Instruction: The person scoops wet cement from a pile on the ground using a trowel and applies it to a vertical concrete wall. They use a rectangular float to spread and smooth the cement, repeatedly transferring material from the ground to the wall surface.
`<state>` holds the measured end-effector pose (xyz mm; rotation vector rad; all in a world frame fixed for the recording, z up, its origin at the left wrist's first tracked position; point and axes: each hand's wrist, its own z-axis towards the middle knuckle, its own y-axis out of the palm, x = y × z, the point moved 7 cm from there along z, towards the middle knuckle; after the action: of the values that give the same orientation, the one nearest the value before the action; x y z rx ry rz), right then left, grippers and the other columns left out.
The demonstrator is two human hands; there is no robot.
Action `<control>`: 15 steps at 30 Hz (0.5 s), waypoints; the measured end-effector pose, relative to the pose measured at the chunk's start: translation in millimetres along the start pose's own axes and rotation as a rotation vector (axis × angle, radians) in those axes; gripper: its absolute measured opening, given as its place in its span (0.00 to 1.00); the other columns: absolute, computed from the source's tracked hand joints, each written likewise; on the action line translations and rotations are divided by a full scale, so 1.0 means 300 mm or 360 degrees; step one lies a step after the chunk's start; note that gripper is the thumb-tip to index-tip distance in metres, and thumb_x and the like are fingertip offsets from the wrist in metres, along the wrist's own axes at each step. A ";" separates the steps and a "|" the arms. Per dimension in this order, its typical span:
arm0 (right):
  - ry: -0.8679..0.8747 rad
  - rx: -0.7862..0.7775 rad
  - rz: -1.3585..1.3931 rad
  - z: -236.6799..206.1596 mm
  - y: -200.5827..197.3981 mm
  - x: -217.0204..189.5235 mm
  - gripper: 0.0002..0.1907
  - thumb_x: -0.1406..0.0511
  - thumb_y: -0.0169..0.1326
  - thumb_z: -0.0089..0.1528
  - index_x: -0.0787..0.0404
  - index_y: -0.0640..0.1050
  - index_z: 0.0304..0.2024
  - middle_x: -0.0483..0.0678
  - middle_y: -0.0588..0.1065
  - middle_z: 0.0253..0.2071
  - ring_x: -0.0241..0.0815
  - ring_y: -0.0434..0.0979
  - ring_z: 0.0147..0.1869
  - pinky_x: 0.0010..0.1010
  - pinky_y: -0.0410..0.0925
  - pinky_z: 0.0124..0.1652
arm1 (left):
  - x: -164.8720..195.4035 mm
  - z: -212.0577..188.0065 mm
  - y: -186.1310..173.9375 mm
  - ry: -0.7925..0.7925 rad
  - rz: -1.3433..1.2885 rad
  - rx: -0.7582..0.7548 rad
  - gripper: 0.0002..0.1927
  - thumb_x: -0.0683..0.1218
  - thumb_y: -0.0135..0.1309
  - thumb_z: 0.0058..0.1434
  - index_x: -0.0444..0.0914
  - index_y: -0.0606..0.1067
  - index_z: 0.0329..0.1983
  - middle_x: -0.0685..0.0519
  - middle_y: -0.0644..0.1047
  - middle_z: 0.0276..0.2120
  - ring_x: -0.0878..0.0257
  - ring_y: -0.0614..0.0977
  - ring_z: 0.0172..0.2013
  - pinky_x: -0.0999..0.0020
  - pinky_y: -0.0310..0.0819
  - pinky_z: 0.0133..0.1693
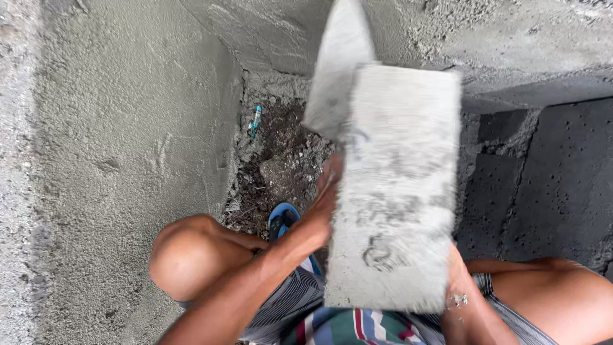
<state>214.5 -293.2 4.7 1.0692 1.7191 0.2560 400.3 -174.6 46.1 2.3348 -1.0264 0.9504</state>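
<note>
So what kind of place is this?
Probably a building site. The wall is coated in fresh grey plaster, rubble covers the ground, and the hands hold a trowel and a plastering float.

This is a building site, at a spot where masonry and plastering are under way. A freshly plastered wall [128, 147] of rough grey cement fills the left side, its surface still coarse and unpainted, and more raw cement runs across the top. On the right stand dark, pitted concrete blocks [562, 185] with open joints. Between them lies bare ground [281, 166] strewn with rubble and dirt. A mortar-smeared float [393, 185] and a trowel [338, 70] are in use.
</note>
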 end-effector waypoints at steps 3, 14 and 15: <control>-0.0117 0.0153 0.0086 -0.048 -0.053 -0.040 0.24 0.61 0.47 0.68 0.65 0.71 0.65 0.57 0.73 0.63 0.52 0.73 0.64 0.49 0.66 0.63 | 0.181 -0.039 0.043 0.0238 0.0332 -0.0198 0.18 0.54 0.44 0.74 0.37 0.69 0.56 0.43 0.69 0.53 0.52 0.71 0.56 0.51 0.69 0.52; -0.0295 0.0825 0.0253 -0.131 -0.215 -0.185 0.22 0.64 0.46 0.68 0.63 0.69 0.65 0.55 0.72 0.63 0.54 0.72 0.65 0.54 0.64 0.65 | 0.474 -0.298 -0.244 0.1325 0.1039 -0.0082 0.08 0.39 0.53 0.70 0.40 0.71 0.51 0.50 0.71 0.40 0.59 0.78 0.35 0.64 0.75 0.38; -0.0222 0.0848 0.0272 -0.055 -0.210 -0.144 0.22 0.64 0.45 0.68 0.62 0.69 0.65 0.55 0.72 0.63 0.54 0.72 0.65 0.55 0.64 0.65 | 0.506 -0.325 -0.275 0.1396 0.0982 -0.0003 0.09 0.37 0.54 0.66 0.39 0.71 0.47 0.47 0.73 0.40 0.58 0.79 0.35 0.63 0.76 0.37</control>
<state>169.6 -357.0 1.0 1.5842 1.6083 -0.1822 497.3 -135.3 214.6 1.2902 -1.3095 1.9364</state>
